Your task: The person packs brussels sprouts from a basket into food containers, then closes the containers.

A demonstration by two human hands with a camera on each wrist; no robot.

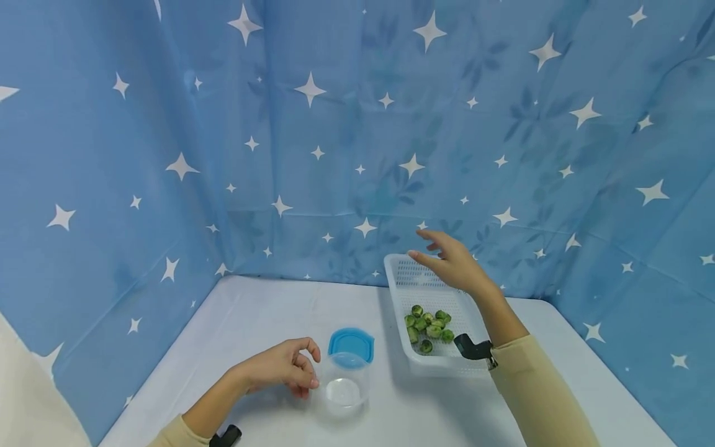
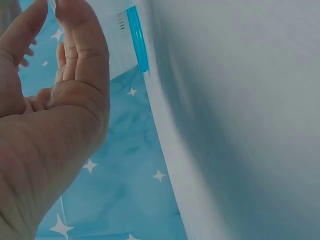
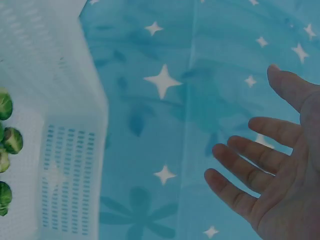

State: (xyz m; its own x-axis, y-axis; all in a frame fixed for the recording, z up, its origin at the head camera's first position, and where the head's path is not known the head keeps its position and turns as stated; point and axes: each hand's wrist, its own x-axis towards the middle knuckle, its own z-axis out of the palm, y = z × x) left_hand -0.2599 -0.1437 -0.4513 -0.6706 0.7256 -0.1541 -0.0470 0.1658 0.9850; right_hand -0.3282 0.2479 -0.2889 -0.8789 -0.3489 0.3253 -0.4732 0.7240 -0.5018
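A clear round plastic container stands on the table, with a blue lid lying just behind it. To the container's left, my left hand has loosely bent fingers close to its side; whether they touch it is hard to tell. Up over the far part of a white perforated basket is my right hand. In the right wrist view its fingers are spread and hold nothing. Several Brussels sprouts lie in the basket's nearer half.
A white cloth covers the table. Blue curtains with white stars surround it at the back and both sides. The basket stands right of the container, near the back curtain. Each wrist carries a black mount.
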